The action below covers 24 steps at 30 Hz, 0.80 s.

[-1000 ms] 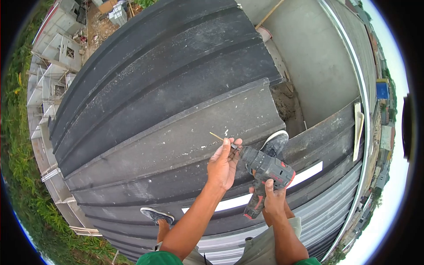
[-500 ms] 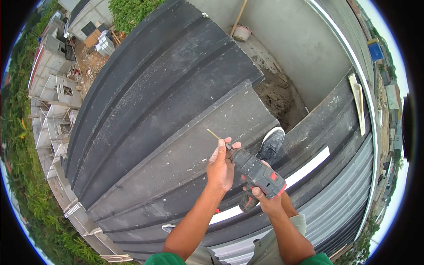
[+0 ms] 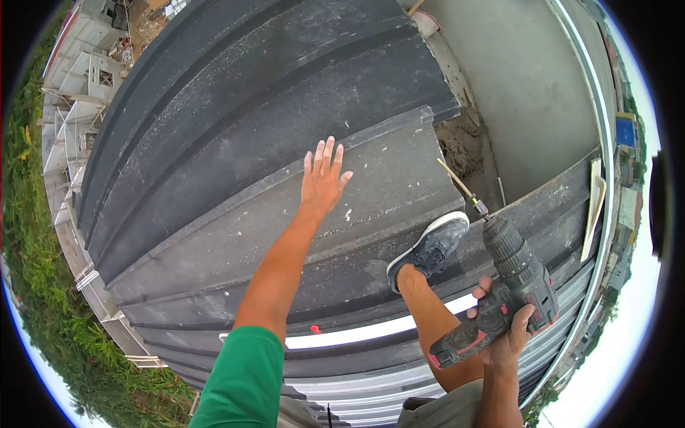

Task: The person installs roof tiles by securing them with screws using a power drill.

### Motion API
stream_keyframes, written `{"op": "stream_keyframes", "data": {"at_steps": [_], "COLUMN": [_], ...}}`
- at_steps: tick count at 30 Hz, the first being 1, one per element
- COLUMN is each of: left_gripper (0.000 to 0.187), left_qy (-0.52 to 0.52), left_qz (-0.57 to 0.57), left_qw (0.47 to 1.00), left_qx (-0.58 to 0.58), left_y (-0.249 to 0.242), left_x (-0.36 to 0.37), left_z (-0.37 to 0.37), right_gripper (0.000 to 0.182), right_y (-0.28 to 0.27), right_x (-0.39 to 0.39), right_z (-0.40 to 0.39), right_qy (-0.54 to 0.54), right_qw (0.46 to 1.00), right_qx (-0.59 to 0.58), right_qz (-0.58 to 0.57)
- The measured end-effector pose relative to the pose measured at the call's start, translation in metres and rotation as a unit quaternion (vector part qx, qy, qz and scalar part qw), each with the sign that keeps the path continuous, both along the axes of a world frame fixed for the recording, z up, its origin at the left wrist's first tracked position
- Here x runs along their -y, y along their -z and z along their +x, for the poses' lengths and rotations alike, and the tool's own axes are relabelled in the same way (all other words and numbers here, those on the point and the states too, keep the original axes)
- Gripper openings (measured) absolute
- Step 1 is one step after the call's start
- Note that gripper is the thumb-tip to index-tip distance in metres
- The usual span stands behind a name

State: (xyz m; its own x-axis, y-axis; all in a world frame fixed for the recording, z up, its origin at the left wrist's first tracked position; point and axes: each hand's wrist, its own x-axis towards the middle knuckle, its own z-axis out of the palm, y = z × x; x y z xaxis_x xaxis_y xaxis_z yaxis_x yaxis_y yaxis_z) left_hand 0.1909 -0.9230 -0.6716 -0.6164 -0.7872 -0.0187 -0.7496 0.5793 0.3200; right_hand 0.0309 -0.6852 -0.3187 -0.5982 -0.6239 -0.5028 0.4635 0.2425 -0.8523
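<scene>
A black cordless drill (image 3: 510,274) with red marks is in my right hand (image 3: 508,339), whose fingers wrap round its grip. From its chuck a long drill bit (image 3: 457,178) points up and to the left, over the edge of the roof sheet. My left hand (image 3: 325,178) reaches forward with fingers stretched, over the ribbed dark grey roof sheet (image 3: 385,171), near its raised seam. Nothing is in that hand. Between the two arms, my shoe (image 3: 435,246) rests on the roofing.
Beyond the sheet's edge lies an opening with rubble (image 3: 460,146) beside a grey plastered wall (image 3: 528,93). A white strip (image 3: 371,329) and a small red piece (image 3: 316,329) lie on the roof. At the right is a pale wooden piece (image 3: 593,207). The roof's left edge drops toward greenery.
My left hand has left the drill's front end and moved out over the roof sheet, fingers spread. The drill has swung right in my right hand, its bit now pointing up-left.
</scene>
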Motion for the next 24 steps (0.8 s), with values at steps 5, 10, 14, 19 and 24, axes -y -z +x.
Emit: {"op": "stream_keyframes", "data": {"at_steps": [5, 10, 14, 19, 24], "left_gripper": [0.084, 0.074, 0.068, 0.071, 0.076], "left_qy": [0.067, 0.053, 0.008, 0.003, 0.013], "left_qz": [-0.062, -0.074, -0.039, -0.029, 0.044], "left_qw": [0.996, 0.994, 0.992, 0.994, 0.997], "left_qx": [0.023, -0.055, -0.116, -0.106, -0.063], "left_y": [0.061, 0.077, 0.072, 0.068, 0.069], "left_x": [0.045, 0.052, 0.056, 0.061, 0.058], "left_z": [-0.017, -0.016, -0.015, -0.016, -0.015], "right_gripper": [0.077, 0.071, 0.077, 0.068, 0.062], "right_y": [0.001, 0.011, 0.032, 0.074, 0.113], "right_x": [0.019, 0.046, 0.083, 0.155, 0.240], "right_z": [-0.014, -0.027, -0.023, -0.048, -0.030], "right_qy": [-0.074, -0.131, -0.179, -0.449, -0.484], "right_qw": [0.991, 0.964, 0.934, 0.769, 0.783], "right_qx": [-0.088, -0.115, -0.196, -0.436, -0.342], "right_qz": [0.075, 0.200, 0.238, 0.131, 0.190]}}
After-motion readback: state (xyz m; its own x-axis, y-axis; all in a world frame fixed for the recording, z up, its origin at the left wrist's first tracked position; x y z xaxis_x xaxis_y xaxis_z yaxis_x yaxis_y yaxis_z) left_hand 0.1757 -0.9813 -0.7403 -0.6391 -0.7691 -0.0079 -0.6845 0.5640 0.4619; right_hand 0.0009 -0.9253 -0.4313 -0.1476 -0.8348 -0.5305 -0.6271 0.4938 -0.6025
